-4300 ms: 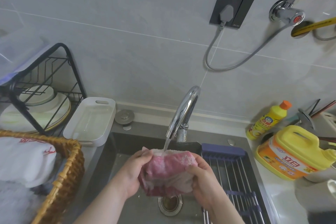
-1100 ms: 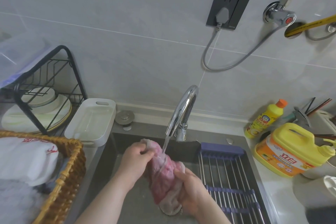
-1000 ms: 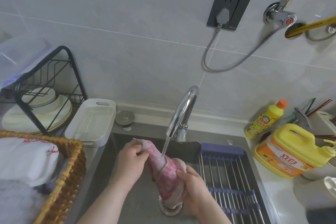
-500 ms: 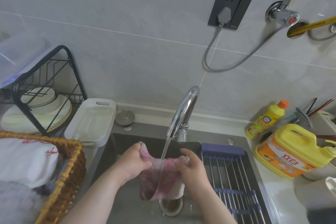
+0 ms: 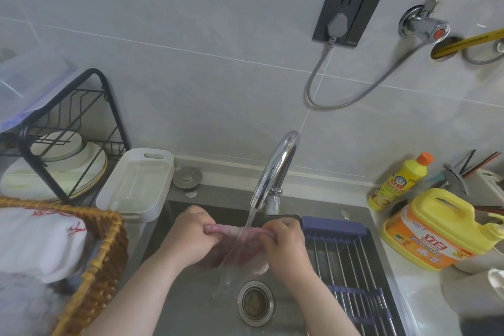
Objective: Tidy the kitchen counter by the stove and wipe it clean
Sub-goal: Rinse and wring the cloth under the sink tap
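A wet pink cloth (image 5: pixel 240 243) is stretched flat between both hands over the steel sink (image 5: pixel 191 305). My left hand (image 5: pixel 191 237) grips its left edge and my right hand (image 5: pixel 285 243) grips its right edge. Water runs from the chrome tap (image 5: pixel 275 169) onto the middle of the cloth and spills off toward the drain (image 5: pixel 255 303). Most of the cloth's lower part hangs behind my hands.
A roll-up drying rack (image 5: pixel 346 262) covers the sink's right side. Two yellow detergent bottles (image 5: pixel 441 229) stand on the right counter. On the left are a white tray (image 5: pixel 136 183), a black dish rack (image 5: pixel 65 133) with plates and a wicker basket (image 5: pixel 103 262).
The cloth went from a bunched, twisted roll to being pulled wide and taut between my hands, which moved apart and slightly up under the running water.
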A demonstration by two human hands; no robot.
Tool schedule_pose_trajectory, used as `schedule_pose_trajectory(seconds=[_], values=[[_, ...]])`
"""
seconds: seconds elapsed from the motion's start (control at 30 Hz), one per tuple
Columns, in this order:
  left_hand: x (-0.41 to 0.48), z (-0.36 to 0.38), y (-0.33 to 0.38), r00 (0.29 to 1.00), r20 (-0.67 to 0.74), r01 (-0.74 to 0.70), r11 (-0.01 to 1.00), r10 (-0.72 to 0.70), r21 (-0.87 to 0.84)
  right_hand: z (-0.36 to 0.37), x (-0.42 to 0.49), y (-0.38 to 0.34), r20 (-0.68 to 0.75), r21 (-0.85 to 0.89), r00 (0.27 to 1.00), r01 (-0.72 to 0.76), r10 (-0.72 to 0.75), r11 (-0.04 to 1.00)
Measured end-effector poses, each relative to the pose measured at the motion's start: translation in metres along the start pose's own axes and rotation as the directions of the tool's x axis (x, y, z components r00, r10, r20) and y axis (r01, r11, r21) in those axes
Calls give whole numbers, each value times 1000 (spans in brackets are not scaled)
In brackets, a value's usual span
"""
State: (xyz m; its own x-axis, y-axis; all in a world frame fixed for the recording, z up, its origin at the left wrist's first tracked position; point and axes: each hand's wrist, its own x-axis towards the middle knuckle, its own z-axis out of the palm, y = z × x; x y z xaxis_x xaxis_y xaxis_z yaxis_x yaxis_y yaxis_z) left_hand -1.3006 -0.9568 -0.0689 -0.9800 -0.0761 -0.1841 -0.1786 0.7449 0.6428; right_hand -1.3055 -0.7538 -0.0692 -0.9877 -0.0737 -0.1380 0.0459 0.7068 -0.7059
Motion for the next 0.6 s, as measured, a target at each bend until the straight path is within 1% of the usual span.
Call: schedule_pose_trajectory(seconds=[0.07,0.13,0.23,0.3,0.37,0.47,0.6], values=[[-3,-2,-1,995,10,94,966,-94,-240,-4,1,-4,15,112,999,-34,33,993],[-3,-2,0,980,32,189,869,-197,-458,-7,0,-9,59,274,990,-136,125,952],[-2,-4,2,945,44,270,695,-325,-667,-3,-1,-12,80,492,964,-260,254,831],[-2,-6,-1,921,81,310,595,-380,-742,0,0,-13,117,634,935,-329,335,699],[-3,-8,-1,912,113,334,555,-394,-762,2,0,-14,176,714,906,-386,384,584],[-9,-9,2,901,145,357,506,-410,-785,5,-2,-14,241,743,882,-436,404,508],[-17,-8,3,881,151,346,392,-448,-853,11,-9,-18,263,780,879,-437,398,448]])
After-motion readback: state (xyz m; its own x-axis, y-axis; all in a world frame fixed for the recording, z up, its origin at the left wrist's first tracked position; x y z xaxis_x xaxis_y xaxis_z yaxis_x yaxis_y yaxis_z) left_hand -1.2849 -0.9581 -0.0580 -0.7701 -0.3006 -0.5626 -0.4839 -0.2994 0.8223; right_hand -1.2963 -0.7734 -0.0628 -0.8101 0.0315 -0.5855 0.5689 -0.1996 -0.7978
